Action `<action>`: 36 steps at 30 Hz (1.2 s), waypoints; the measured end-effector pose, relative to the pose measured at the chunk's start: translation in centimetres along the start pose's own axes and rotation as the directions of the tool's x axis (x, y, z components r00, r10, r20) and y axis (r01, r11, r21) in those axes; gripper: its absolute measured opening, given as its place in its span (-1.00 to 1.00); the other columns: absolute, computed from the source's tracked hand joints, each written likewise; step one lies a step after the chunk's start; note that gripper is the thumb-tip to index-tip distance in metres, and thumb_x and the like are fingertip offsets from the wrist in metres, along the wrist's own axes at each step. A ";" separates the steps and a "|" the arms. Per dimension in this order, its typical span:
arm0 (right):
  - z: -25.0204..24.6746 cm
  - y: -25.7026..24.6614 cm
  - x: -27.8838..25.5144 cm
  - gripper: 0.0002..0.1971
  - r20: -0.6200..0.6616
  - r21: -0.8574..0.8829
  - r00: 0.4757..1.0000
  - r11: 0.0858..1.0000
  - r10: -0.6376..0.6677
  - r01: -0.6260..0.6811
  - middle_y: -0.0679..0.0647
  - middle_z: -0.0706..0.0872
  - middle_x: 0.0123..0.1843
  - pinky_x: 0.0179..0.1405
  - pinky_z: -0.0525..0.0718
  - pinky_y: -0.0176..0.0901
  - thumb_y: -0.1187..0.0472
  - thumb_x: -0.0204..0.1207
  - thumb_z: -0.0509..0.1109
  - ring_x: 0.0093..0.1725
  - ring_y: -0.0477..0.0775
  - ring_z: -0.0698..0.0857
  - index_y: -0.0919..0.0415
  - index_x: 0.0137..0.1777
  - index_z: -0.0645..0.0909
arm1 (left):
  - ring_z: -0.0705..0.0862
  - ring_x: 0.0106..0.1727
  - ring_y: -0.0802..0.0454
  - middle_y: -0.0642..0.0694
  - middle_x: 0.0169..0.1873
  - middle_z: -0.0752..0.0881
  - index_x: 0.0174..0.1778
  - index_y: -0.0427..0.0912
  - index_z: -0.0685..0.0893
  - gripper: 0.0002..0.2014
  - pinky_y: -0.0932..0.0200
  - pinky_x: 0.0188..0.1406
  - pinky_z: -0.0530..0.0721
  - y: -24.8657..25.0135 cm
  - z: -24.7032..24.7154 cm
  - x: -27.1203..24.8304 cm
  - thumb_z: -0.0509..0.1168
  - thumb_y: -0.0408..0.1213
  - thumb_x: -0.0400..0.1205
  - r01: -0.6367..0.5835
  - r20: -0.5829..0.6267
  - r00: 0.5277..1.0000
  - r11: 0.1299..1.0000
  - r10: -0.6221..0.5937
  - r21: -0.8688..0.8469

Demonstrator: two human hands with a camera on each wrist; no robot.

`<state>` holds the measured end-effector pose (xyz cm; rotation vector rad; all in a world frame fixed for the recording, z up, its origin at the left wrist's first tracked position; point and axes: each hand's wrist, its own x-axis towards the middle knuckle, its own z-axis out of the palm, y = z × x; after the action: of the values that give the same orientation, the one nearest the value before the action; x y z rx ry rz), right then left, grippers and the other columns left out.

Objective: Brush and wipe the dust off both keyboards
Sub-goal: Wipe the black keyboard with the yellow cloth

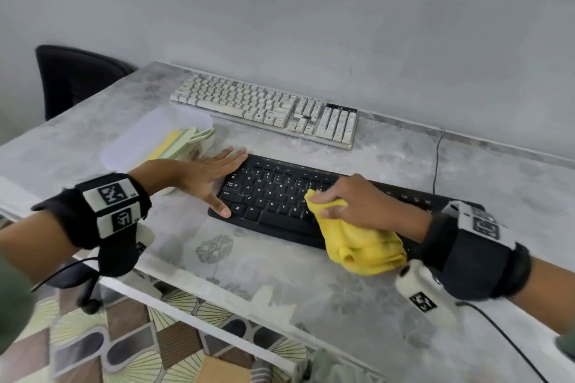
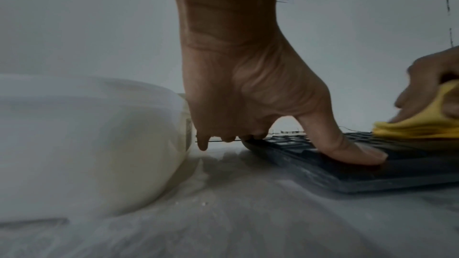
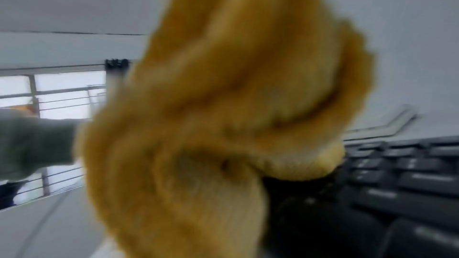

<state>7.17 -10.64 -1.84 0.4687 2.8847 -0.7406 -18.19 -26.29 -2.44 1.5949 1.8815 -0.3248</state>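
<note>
A black keyboard (image 1: 273,196) lies near the table's front; a white keyboard (image 1: 264,106) lies behind it by the wall. My left hand (image 1: 211,177) lies flat with straight fingers at the black keyboard's left end, thumb (image 2: 347,148) pressing its near left corner (image 2: 323,166). My right hand (image 1: 351,202) grips a bunched yellow cloth (image 1: 361,242) on the middle keys. In the right wrist view the blurred yellow cloth (image 3: 223,115) hides the hand, with black keys (image 3: 402,180) at the right.
A translucent plastic container (image 1: 155,140) holding a pale green brush (image 1: 186,143) stands left of the black keyboard, close to my left hand; in the left wrist view the container (image 2: 87,144) fills the left side. A black chair (image 1: 74,78) stands beyond the table's left edge. A cable (image 1: 437,158) runs at the right.
</note>
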 end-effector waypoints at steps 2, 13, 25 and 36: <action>0.2 -1.0 -1.3 -0.66 0.110 0.002 0.993 0.999 -0.052 0.052 0.04 0.62 0.33 0.10 0.34 -0.57 0.23 0.53 0.40 0.34 -0.10 0.56 0.16 0.31 0.62 | -0.54 0.50 0.16 0.16 0.43 -0.57 0.49 0.03 -0.57 0.51 -0.17 0.62 -0.33 -0.2 0.1 0.1 -0.01 0.80 -0.18 -0.005 -0.008 1.000 1.000 0.005 -0.006; -1.4 -0.5 5.3 -0.53 -0.109 0.023 0.989 0.995 0.096 -0.094 0.15 0.55 0.43 0.27 0.36 -0.29 0.15 0.52 0.41 0.38 0.01 0.54 0.23 0.42 0.50 | -0.50 0.52 0.18 0.12 0.52 -0.52 0.55 -0.03 -0.52 0.56 -0.18 0.63 -0.29 -0.4 0.2 0.2 -0.02 0.81 -0.20 -0.001 -0.032 0.999 1.000 0.001 -0.007; -2.4 -3.5 3.4 -0.64 -0.029 0.008 0.995 0.995 -0.096 0.096 0.14 0.72 0.19 -0.16 0.38 -0.71 0.19 0.51 0.43 -0.20 -0.28 0.70 0.23 0.29 0.62 | -0.45 0.60 0.08 0.01 0.60 -0.47 0.58 -0.07 -0.50 0.58 -0.19 0.63 -0.27 -0.7 0.3 0.3 -0.02 0.81 -0.20 0.006 -0.042 0.999 1.000 -0.006 -0.003; 0.5 -2.7 3.4 -0.66 0.123 0.087 0.984 0.990 -0.125 0.115 0.03 0.67 0.28 -0.06 0.29 -0.79 0.22 0.49 0.44 0.23 -0.24 0.55 0.13 0.28 0.64 | -0.46 0.54 0.19 0.04 0.59 -0.47 0.59 -0.10 -0.49 0.61 -0.14 0.61 -0.32 -0.7 0.3 0.4 0.00 0.80 -0.23 0.029 -0.040 0.999 0.999 -0.030 -0.016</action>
<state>3.07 -12.17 -1.72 0.2463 2.7907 -0.8730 -18.75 -26.26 -3.06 1.5754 1.9345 -0.2921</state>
